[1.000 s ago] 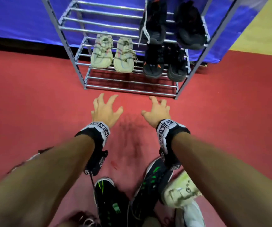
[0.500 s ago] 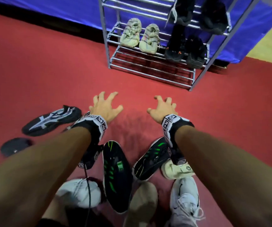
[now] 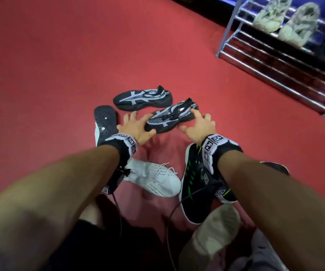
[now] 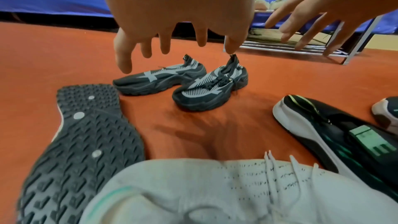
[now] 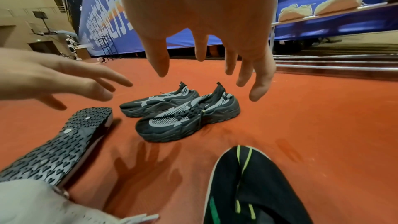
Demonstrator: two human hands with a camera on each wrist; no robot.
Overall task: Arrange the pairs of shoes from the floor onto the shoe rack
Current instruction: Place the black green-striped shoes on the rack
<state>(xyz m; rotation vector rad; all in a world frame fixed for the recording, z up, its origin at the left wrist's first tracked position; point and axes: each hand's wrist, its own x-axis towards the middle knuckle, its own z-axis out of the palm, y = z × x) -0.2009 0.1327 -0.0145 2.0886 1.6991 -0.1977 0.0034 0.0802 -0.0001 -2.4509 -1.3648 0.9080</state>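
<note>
A pair of black-and-grey sneakers stands on the red floor: the far one (image 3: 143, 97) and the near one (image 3: 172, 116), also in the left wrist view (image 4: 210, 89) and right wrist view (image 5: 187, 117). My left hand (image 3: 136, 126) hovers above the near sneaker's toe end with fingers spread, holding nothing. My right hand (image 3: 197, 125) hovers above its heel end, fingers spread too. Both hands are apart from the shoe in the wrist views. The metal shoe rack (image 3: 279, 61) stands at the upper right with a beige pair (image 3: 286, 21) on a shelf.
Around my arms lie a white sneaker (image 3: 153, 178), an upturned black-soled shoe (image 3: 105, 120), a black shoe with green marks (image 3: 196, 184) and a beige shoe (image 3: 214, 231). A blue banner (image 5: 103, 14) runs behind the rack. Bare red floor stretches to the left.
My view has swung left and down, away from the rack. Both hands have moved to the black-and-grey pair and now hover over its near shoe, fingers still spread.
</note>
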